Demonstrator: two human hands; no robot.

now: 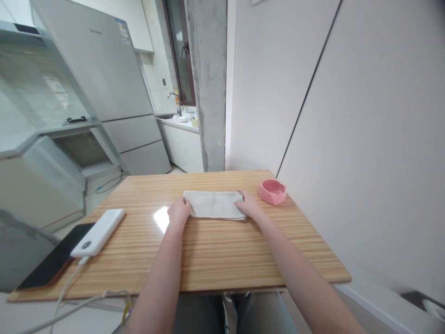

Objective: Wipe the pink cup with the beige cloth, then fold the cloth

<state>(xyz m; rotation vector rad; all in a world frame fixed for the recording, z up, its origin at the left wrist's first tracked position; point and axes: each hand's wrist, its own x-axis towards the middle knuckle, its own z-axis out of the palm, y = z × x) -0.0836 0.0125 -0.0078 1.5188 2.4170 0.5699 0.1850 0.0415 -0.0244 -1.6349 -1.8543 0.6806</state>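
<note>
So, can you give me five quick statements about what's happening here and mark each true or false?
1. The left hand touches one end of the folded cloth. True.
2. The pink ashtray is beside the left hand. False: it sits just beyond the right hand, on its right.
3. A white cable is plugged into the power bank. True.
4. The cloth is crumpled into a ball. False: it lies in a flat strip.
5. A refrigerator stands beyond the table. True.

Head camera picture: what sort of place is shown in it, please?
Probably a home kitchen, or a room open to one: a tall fridge stands beyond the table, near a sink and tap.
</note>
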